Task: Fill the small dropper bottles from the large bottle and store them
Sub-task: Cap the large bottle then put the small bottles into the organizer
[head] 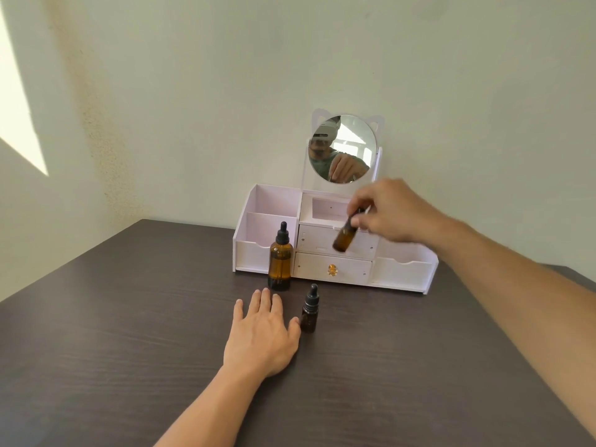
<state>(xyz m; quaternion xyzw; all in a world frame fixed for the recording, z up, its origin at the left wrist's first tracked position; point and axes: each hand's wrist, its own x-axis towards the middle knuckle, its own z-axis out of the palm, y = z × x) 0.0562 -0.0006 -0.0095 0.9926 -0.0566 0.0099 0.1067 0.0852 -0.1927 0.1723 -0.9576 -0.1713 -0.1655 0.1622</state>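
Note:
A large amber dropper bottle (280,258) with a black cap stands upright on the dark table, just in front of the white organizer (335,240). A small amber dropper bottle (309,309) stands upright nearer to me, right beside the thumb of my left hand (263,333). That hand lies flat on the table, fingers spread, holding nothing. My right hand (387,209) hovers in front of the organizer's upper middle compartment and grips a second small amber bottle (345,237) by its top; the bottle hangs tilted in the air.
The organizer has open bins at left and right, a middle drawer with a gold knob (332,270), and a round mirror (342,149) on top reflecting a person. It stands against a pale wall. The dark wooden table (129,333) ends at the left and back.

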